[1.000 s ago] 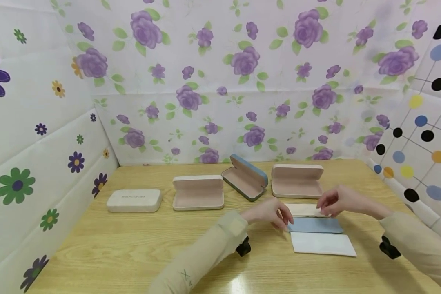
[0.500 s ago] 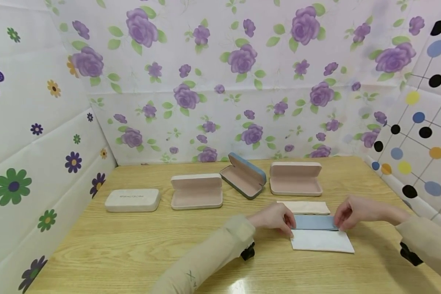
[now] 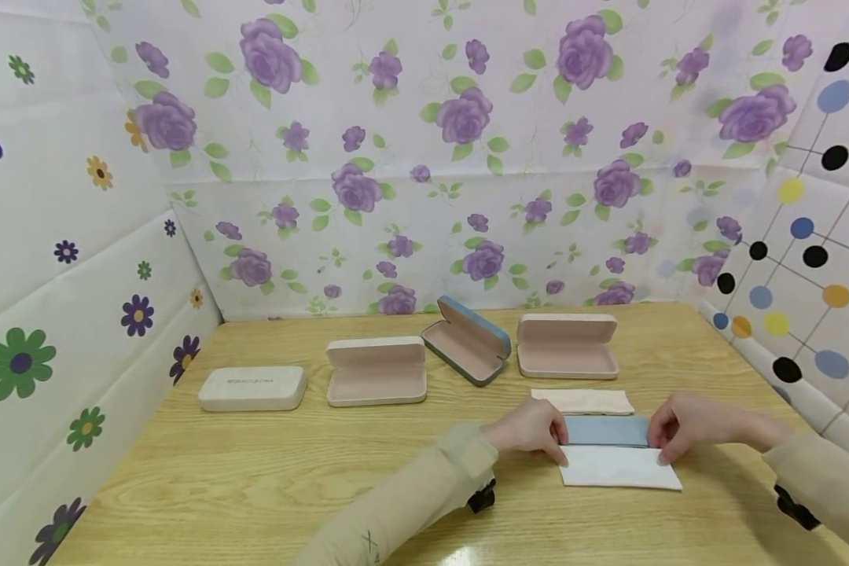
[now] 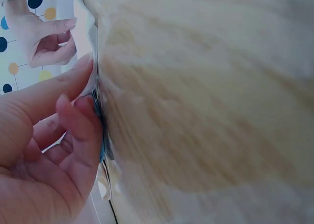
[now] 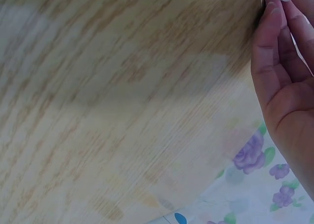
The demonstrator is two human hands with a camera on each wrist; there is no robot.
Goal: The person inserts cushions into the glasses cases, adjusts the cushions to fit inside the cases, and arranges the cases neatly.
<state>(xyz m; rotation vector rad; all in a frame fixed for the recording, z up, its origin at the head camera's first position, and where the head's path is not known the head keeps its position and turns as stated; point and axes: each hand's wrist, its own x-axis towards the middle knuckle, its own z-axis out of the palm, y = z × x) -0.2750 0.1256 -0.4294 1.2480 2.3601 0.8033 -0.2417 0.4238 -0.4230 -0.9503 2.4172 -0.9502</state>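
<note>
So the right hand (image 3: 693, 425) was at the end of the blue cloth (image 3: 606, 431) half a second ago, and it's now come down a bit, finger and thumb pinching the top right corner of the white cloth (image 3: 619, 470). Left hand (image 3: 533, 428) has barely budged: its fingers (image 4: 83, 131) are curled in at the opposite top corner, pinching that same cloth as far as I can tell (the right wrist cam only catches its hand at the very edge, so not much help there). The white one lies flat on the bench (image 3: 325, 487), nearest the person, with the blue just beyond it and the cream cloth (image 3: 582, 401) past that. My read: attention has worked down the row to the closest cloth, and having both corners should make it easy to keep straight.
</note>
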